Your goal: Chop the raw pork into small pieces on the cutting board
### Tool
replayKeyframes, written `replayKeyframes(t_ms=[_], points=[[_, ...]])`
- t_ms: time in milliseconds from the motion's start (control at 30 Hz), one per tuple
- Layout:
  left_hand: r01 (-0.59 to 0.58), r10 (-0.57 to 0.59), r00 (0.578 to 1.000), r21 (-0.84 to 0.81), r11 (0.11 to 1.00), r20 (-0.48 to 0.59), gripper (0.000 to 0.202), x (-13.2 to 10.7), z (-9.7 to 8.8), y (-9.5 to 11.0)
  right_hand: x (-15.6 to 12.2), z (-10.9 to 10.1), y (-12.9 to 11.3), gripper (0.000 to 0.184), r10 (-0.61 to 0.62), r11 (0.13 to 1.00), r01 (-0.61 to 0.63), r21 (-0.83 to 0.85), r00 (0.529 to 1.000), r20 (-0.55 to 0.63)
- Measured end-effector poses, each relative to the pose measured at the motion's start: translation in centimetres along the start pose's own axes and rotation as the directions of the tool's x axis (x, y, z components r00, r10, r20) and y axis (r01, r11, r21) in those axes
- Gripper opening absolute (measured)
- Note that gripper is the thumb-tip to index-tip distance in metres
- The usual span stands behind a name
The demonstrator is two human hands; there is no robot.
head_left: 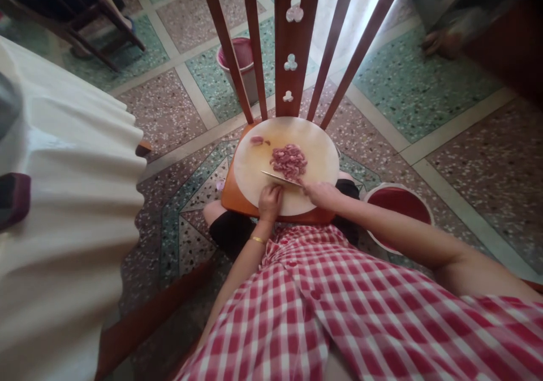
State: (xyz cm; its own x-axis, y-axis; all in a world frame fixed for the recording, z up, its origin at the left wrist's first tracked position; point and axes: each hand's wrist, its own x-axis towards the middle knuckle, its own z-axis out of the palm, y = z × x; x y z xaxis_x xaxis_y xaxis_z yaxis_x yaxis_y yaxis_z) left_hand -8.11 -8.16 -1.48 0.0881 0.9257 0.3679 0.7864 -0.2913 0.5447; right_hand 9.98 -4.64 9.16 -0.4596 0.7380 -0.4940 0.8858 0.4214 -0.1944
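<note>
A round pale cutting board lies on the seat of a wooden chair in front of me. A pile of chopped pink meat sits at the board's middle, and a small separate piece lies at its far left. My right hand is closed on the handle of a knife, whose blade points left along the near side of the pile. My left hand rests on the board just below the blade with its fingers curled in. Whether it holds anything is hidden.
A red basin stands on the tiled floor at my right. A pink bucket is behind the chair back. White draped cloth fills the left side. Another person's foot shows at the top right.
</note>
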Motion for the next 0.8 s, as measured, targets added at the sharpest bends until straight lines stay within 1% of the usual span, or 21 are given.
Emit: replayKeyframes(t_ms=[67,133,233,300,433,500,533,567,633,667,733,800], points=[[0.000,0.000,1.000,-0.007,1.000,-0.007,0.019,0.0,-0.1,0.1,-0.9,-0.1,0.4,0.040,0.025,1.000,-0.024,-0.006,1.000,0.004],[0.006,-0.006,1.000,-0.001,1.000,-0.010,0.019,0.0,-0.1,0.2,-1.4,-0.2,0.1,0.037,0.029,1.000,-0.029,-0.005,0.999,0.016],[0.007,-0.007,1.000,0.001,1.000,-0.007,0.019,-0.1,0.0,0.1,-1.1,-0.1,-0.7,0.033,0.031,1.000,-0.030,-0.005,0.999,0.042],[0.009,-0.009,1.000,0.011,1.000,-0.011,0.018,-0.2,0.2,-0.1,-0.1,0.0,-1.3,0.031,0.001,1.000,-0.001,0.010,1.000,0.022],[-0.001,0.003,1.000,0.057,0.998,-0.023,0.018,-0.3,0.5,-0.4,3.4,0.0,-3.4,0.033,-0.073,0.995,0.077,0.063,0.995,-0.065],[-0.013,0.014,1.000,0.075,0.997,-0.018,0.018,-0.4,0.5,-0.5,4.5,-0.1,-4.2,0.033,-0.078,0.993,0.083,0.080,0.994,-0.070],[-0.014,0.015,1.000,0.080,0.997,-0.012,0.018,-0.4,0.5,-0.5,4.6,-0.1,-4.3,0.034,-0.086,0.992,0.091,0.083,0.994,-0.068],[-0.012,0.013,1.000,0.079,0.997,-0.005,0.018,-0.4,0.5,-0.5,4.4,0.0,-4.1,0.035,-0.096,0.992,0.102,0.081,0.993,-0.068],[-0.001,0.001,1.000,0.063,0.998,0.001,0.017,-0.3,0.4,-0.4,3.2,0.3,-2.9,0.036,-0.100,0.992,0.104,0.069,0.993,-0.056],[-0.001,0.001,1.000,0.048,0.999,0.000,0.017,-0.2,0.3,-0.3,2.4,0.4,-2.1,0.036,-0.080,0.995,0.082,0.060,0.996,-0.040],[-0.017,0.017,1.000,0.016,1.000,-0.013,0.017,-0.1,0.2,-0.1,0.7,0.6,-0.5,0.033,0.000,0.999,0.000,0.035,1.000,-0.003],[-0.030,0.030,0.999,-0.006,1.000,-0.038,0.017,-0.2,0.1,0.0,-0.5,0.4,0.3,0.032,0.060,0.998,-0.060,0.013,0.998,0.015]])
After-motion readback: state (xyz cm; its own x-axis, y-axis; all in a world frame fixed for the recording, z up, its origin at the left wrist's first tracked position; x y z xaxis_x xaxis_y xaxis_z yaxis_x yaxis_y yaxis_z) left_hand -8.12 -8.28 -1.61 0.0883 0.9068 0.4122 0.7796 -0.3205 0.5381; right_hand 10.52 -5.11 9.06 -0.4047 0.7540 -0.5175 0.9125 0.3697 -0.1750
